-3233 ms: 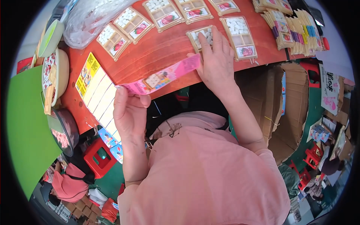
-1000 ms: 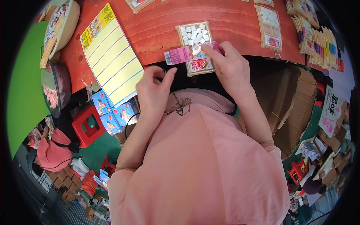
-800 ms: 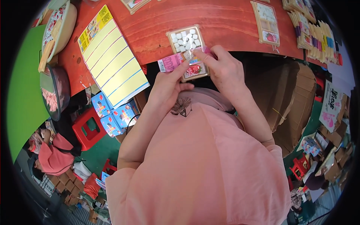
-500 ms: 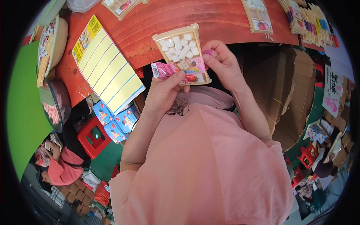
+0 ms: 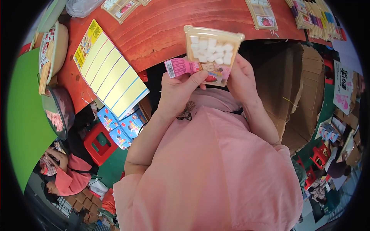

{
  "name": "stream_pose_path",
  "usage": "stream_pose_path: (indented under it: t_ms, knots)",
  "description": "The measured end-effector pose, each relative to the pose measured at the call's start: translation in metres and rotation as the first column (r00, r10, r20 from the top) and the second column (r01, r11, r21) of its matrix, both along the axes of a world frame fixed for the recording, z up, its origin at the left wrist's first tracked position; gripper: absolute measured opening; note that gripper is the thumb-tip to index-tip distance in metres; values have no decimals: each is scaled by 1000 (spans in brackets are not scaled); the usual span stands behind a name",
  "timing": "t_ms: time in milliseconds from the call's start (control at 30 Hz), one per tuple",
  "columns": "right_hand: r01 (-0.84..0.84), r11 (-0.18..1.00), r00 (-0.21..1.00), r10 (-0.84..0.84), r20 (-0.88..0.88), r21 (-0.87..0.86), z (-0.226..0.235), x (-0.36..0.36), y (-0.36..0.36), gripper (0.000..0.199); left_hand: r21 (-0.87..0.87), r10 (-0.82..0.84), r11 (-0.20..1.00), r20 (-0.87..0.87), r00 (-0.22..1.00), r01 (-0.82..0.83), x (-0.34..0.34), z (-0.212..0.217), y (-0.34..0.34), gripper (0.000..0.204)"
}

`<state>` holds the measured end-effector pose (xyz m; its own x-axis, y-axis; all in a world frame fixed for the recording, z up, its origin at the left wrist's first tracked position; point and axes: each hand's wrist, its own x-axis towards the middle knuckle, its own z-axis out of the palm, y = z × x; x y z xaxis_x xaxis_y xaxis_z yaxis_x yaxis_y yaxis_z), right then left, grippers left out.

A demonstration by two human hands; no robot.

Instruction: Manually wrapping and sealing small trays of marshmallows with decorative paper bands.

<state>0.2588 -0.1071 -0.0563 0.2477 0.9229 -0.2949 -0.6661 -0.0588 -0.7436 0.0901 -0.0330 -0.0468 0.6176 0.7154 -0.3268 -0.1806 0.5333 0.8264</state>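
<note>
Item: tray (image 5: 211,54) of white cubes, lifted clear of the table (image 5: 162,27), near my chest. My right hand (image 5: 243,82) grasps its right edge. My left hand (image 5: 178,92) pinches a pink label (image 5: 180,67) against its lower left corner. Yellow sheet (image 5: 110,75) lies on table, left.
</note>
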Motion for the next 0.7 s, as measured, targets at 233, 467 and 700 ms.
stream_pose_path:
  t_ms: [233,467,700]
  knots:
    - [77,957,668,-258,698,280,6,-14,-1,24,151,230,966,-144,963,-208,19,9,6,25]
    - [-225,814,189,-503,843,536,25,1,11,30,897,402,431,-93,911,-99,-3,18,7,36]
    - [-432,791,268,-347,899,434,26,34,14,25,989,140,145,-48,989,28,9,38,24,32]
